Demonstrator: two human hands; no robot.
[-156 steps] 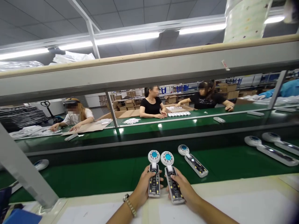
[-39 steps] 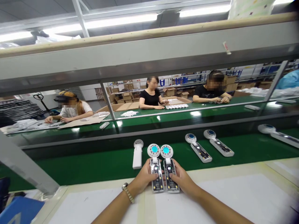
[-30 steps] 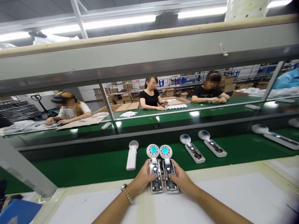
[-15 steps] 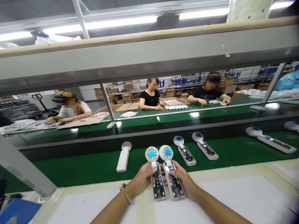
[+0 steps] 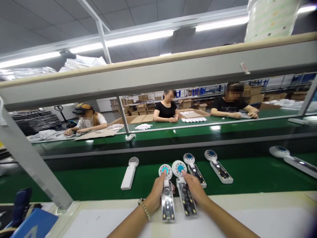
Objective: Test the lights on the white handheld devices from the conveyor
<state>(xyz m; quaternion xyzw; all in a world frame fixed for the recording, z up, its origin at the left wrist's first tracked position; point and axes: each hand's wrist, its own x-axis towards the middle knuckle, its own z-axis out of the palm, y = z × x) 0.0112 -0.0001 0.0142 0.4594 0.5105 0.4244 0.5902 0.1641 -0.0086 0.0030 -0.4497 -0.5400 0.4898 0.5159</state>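
Left-held unit (image 5: 168, 201) and right-held unit (image 5: 187, 200): both at 12 o'clock, just ahead of the wearer, side by side, heads pointed away, boards facing up. One is held in the left hand (image 5: 156, 191), the other in the right hand (image 5: 196, 190). Change: left thumb (image 5: 164, 174) and right thumb (image 5: 184, 174) have been shifted up from the handles onto the round heads, over the blue discs. So the handle faces are less covered, but the discs are now partly hidden. Left handle is washed out by glare, right one blurred; board detail can't be read.

Around, clock from the hands: white unit (image 5: 128, 178), back up, at 10 on the green surface (image 5: 86, 181). Board-up unit (image 5: 197, 175) at 1, overlapped in view by the right hand; contact can't be told. Probably the tightest spot. Second board-up unit (image 5: 221, 172) at 2, well apart from the hands. Another, the far-right unit (image 5: 300, 165), toward 2–3. Slanted grey post (image 5: 37, 165) at 9–10, in the way of reach on that side. Cross rail (image 5: 138, 77) spans 11 to 1, beyond.
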